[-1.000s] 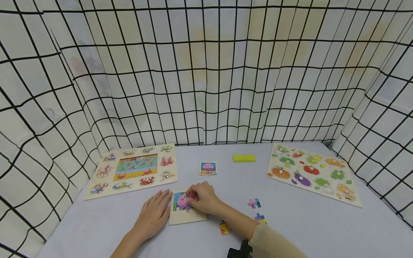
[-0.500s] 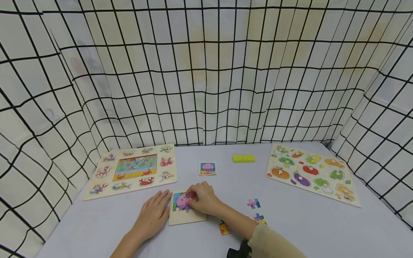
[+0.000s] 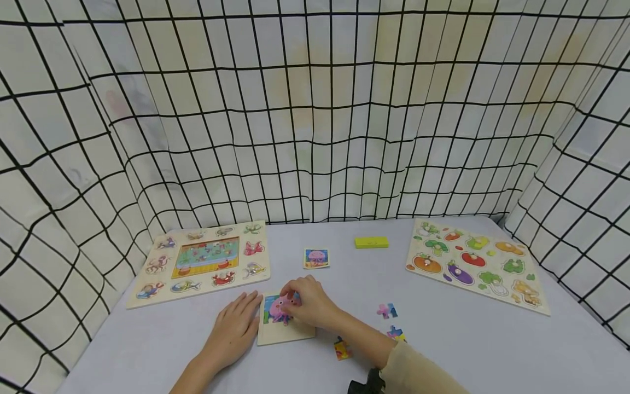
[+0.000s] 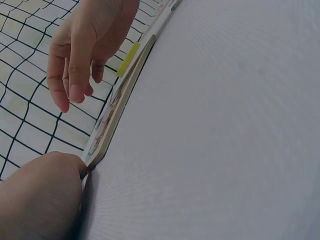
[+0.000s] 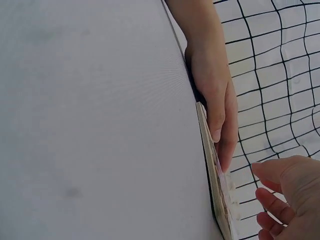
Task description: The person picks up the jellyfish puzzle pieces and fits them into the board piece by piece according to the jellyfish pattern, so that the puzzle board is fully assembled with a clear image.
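From my head, white tabletop [image 3: 443, 355] surrounds the puzzle board [image 3: 278, 336], a black-gridded wall [image 3: 325, 126] beyond it. My left hand [image 3: 236, 325] lies straight-fingered against its left edge; my right hand [image 3: 307, 303], loosely curled above, fingers parted around nothing I can see, hides part of its picture. Left wrist: my left hand is cropped. Right wrist: my right hand is, too.

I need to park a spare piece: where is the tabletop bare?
The table is bare between the yellow block and the loose pieces; right of those pieces, nearer than the vegetable board; and left of the left hand, nearer than the sea-animal board. It is crowded at the puzzle tray, left hand beside it, right hand over it.
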Tool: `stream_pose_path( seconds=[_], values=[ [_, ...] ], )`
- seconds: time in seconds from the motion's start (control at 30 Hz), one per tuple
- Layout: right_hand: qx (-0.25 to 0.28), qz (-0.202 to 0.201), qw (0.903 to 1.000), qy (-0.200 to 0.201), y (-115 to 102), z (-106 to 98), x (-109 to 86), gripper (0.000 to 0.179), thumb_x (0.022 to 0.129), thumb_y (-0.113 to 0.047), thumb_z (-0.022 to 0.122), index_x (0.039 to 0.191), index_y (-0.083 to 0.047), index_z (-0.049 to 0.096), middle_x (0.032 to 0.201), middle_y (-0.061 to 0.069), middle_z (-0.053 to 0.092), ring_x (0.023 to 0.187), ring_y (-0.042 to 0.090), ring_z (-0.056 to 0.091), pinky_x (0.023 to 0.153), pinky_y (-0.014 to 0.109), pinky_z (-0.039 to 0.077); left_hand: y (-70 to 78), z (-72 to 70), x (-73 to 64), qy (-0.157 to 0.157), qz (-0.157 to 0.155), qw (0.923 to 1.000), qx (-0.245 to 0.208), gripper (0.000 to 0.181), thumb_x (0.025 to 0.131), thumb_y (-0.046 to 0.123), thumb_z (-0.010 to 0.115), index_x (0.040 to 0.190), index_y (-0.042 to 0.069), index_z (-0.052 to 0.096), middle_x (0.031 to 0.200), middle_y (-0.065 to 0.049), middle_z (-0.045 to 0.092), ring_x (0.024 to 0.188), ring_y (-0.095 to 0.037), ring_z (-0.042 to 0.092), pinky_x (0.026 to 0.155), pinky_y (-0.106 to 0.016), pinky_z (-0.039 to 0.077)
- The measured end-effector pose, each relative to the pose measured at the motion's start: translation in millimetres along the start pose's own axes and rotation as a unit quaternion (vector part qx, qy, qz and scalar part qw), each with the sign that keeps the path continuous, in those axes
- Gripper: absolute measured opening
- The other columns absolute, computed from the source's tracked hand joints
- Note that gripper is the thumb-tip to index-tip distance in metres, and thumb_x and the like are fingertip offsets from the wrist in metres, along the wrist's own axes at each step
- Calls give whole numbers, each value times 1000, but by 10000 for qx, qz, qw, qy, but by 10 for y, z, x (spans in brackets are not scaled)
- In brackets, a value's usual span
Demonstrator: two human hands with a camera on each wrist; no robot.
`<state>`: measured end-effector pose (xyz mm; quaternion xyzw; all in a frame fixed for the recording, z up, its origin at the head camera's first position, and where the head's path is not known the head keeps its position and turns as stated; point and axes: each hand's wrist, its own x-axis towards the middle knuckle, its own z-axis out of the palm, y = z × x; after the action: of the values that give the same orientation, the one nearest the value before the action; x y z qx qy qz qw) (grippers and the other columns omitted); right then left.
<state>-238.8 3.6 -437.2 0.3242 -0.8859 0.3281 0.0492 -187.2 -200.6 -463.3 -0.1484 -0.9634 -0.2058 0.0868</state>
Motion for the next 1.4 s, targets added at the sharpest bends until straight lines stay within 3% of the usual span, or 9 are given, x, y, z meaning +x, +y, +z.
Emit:
stream_pose_path(
  seconds=[0.4,0.87,1.4],
  values=[
    [-205,-353,9990,191,-94,-219,-43,24,80,-21,72,100,-11,64,94,-1,63,92,11,47,83,29,39,-6,0,10,-37,-17,10000,-20,44,92,18,50,134,3,45,140,-14,40,131,-36,28,102,-58,20],
    [-148,-523,9968,588,38,-427,-170,27,77,-13,73,101,-8,62,94,4,62,96,17,47,85,36,38,9,-13,5,-82,-65,9999,-66,44,92,18,49,134,2,45,140,-15,39,132,-36,27,102,-58,19],
    [-210,-24,9969,754,241,-620,-378,31,80,-20,72,107,-12,60,99,2,61,96,19,48,80,32,43,11,-11,9,-85,-9,10000,12,44,93,18,50,134,4,45,140,-14,39,132,-36,26,103,-57,19]
  ],
)
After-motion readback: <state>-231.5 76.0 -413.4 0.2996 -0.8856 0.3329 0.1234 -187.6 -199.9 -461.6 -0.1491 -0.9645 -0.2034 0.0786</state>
